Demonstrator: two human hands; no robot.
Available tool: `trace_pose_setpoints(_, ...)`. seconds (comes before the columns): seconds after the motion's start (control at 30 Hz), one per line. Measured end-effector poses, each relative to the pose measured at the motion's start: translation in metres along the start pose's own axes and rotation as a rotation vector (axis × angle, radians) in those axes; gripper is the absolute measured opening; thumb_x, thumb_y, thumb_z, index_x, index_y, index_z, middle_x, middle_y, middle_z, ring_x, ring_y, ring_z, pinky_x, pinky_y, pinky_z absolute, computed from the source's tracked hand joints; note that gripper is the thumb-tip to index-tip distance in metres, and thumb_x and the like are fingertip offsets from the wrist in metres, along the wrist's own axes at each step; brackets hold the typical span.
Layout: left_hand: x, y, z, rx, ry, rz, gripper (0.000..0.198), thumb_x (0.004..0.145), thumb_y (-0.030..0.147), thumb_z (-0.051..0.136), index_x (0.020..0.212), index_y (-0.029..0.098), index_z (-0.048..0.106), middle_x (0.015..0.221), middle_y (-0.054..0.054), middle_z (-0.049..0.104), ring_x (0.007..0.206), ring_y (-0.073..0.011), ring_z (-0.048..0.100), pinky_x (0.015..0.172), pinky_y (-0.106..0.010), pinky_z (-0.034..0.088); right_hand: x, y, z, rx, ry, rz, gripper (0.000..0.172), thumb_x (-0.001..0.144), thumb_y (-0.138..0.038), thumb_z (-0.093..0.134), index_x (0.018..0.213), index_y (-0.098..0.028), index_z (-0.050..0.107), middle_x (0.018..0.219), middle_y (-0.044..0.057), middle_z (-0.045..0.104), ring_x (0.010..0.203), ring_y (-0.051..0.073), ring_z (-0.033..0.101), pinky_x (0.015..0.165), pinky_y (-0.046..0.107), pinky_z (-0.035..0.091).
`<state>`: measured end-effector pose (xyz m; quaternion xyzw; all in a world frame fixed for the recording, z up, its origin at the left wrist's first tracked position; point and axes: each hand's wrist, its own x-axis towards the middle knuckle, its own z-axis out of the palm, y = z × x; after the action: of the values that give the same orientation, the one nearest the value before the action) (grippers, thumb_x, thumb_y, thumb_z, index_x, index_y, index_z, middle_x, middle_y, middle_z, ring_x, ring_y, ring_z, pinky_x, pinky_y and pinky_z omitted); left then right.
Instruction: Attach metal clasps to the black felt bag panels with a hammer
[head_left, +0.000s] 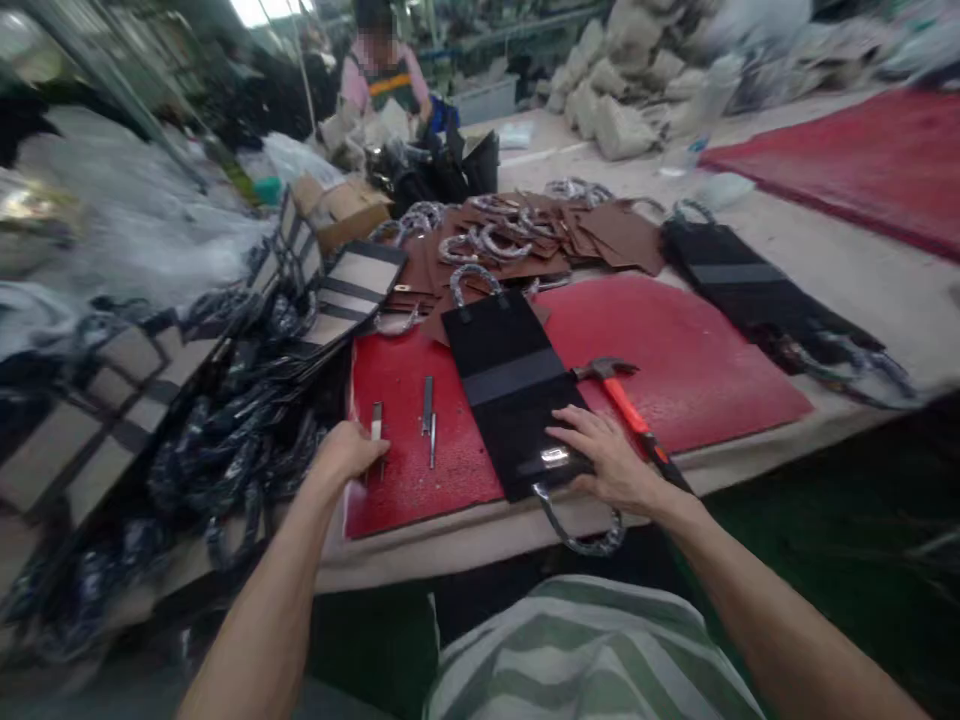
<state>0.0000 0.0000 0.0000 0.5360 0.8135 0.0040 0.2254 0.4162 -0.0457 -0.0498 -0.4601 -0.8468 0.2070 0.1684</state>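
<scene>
A flat black bag panel with looped handles at both ends lies on a red mat. My right hand rests on its near end with fingers spread, next to a small metal plate. My left hand is closed around a short metal tool standing on the mat. Another slim metal tool lies between my hands. A hammer with an orange handle lies just right of the panel.
Stacks of beige-and-black bag panels crowd the left. Brown pieces with silvery handles are heaped behind the mat. More black panels lie to the right. A person sits at the far end of the table.
</scene>
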Motion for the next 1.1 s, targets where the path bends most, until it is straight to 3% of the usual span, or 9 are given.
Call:
trace_pose_setpoints(0.2,-0.017,-0.011,0.009,-0.822,-0.101,0.006,0.034,0.055,0.040,0.082,0.064,0.014,0.062,0.055,0.000,0.061,0.047,-0.0133,0.054,0.047,-0.024,0.041,-0.006,-0.010,-0.005,-0.022,0.004,0.018,0.079,0.066,-0.006,0.066,0.140,-0.026,0.050,0.153,0.011,0.041,0.143,0.032,0.032,0.114,0.060,0.024)
trace_pose_setpoints(0.33,-0.052,0.018,0.022,-1.309,-0.153,0.110,0.048,0.055,0.043,0.088,0.081,0.014,0.061,0.082,-0.006,0.072,0.069,-0.0175,0.068,0.062,-0.028,0.055,-0.008,-0.020,-0.008,-0.059,-0.010,0.044,0.077,0.067,-0.003,0.064,0.140,-0.021,0.050,0.154,0.013,0.040,0.144,0.033,0.030,0.115,0.058,0.025)
trace_pose_setpoints(0.43,-0.073,0.050,0.046,-1.453,-0.131,0.202,0.045,0.066,0.045,0.083,0.086,0.016,0.056,0.091,-0.006,0.072,0.072,-0.0196,0.071,0.063,-0.031,0.057,-0.015,-0.033,-0.011,-0.069,0.126,0.083,0.067,0.070,-0.008,0.066,0.135,-0.017,0.054,0.150,0.017,0.043,0.141,0.036,0.035,0.113,0.058,0.029)
trace_pose_setpoints(0.6,-0.085,0.087,0.085,-1.320,0.005,0.444,0.030,0.083,0.040,0.071,0.098,0.016,0.061,0.092,-0.006,0.072,0.083,-0.0165,0.069,0.079,-0.030,0.055,-0.047,-0.068,-0.012,0.135,0.596,0.258,0.030,0.087,-0.019,0.060,0.116,-0.019,0.063,0.115,0.011,0.066,0.109,0.025,0.061,0.098,0.044,0.048)
trace_pose_setpoints(0.73,-0.088,0.096,0.102,-1.135,0.002,0.537,0.023,0.089,0.037,0.063,0.099,0.016,0.064,0.096,-0.007,0.071,0.085,-0.0163,0.066,0.079,-0.029,0.052,-0.086,-0.094,0.004,0.454,0.693,0.535,0.015,0.087,-0.030,0.064,0.098,-0.022,0.070,0.091,0.005,0.070,0.083,0.020,0.065,0.076,0.033,0.053)
trace_pose_setpoints(0.83,-0.089,0.093,0.110,-0.978,0.054,0.583,0.022,0.092,0.035,0.057,0.102,0.017,0.064,0.099,-0.007,0.069,0.087,-0.0173,0.065,0.081,-0.030,0.051,-0.108,-0.095,0.029,0.846,0.799,0.906,0.016,0.084,-0.035,0.068,0.087,-0.020,0.070,0.075,0.002,0.068,0.066,0.015,0.061,0.061,0.027,0.050)
trace_pose_setpoints(0.9,-0.088,0.090,0.114,-0.898,0.080,0.617,0.021,0.094,0.034,0.054,0.105,0.018,0.063,0.101,-0.007,0.068,0.091,-0.0183,0.064,0.085,-0.031,0.049,-0.113,-0.087,0.047,1.252,0.747,1.134,0.013,0.082,-0.032,0.069,0.082,-0.019,0.068,0.071,0.001,0.067,0.060,0.014,0.060,0.055,0.026,0.049)
trace_pose_setpoints(0.97,-0.088,0.089,0.115,-0.859,0.100,0.642,0.021,0.095,0.033,0.052,0.106,0.018,0.062,0.103,-0.007,0.067,0.093,-0.0189,0.063,0.087,-0.033,0.048,-0.110,-0.077,0.062,1.675,0.551,1.233,0.007,0.081,-0.025,0.068,0.082,-0.017,0.068,0.075,0.004,0.070,0.065,0.015,0.065,0.060,0.027,0.052)
trace_pose_setpoints(1.1,-0.091,0.092,0.111,-0.833,0.124,0.649,0.021,0.095,0.032,0.050,0.106,0.018,0.062,0.102,-0.007,0.067,0.090,-0.0184,0.062,0.085,-0.033,0.048,-0.081,-0.067,0.074,2.089,0.218,0.979,0.019,0.081,-0.021,0.070,0.099,-0.015,0.072,0.102,0.010,0.075,0.092,0.021,0.071,0.080,0.034,0.055)
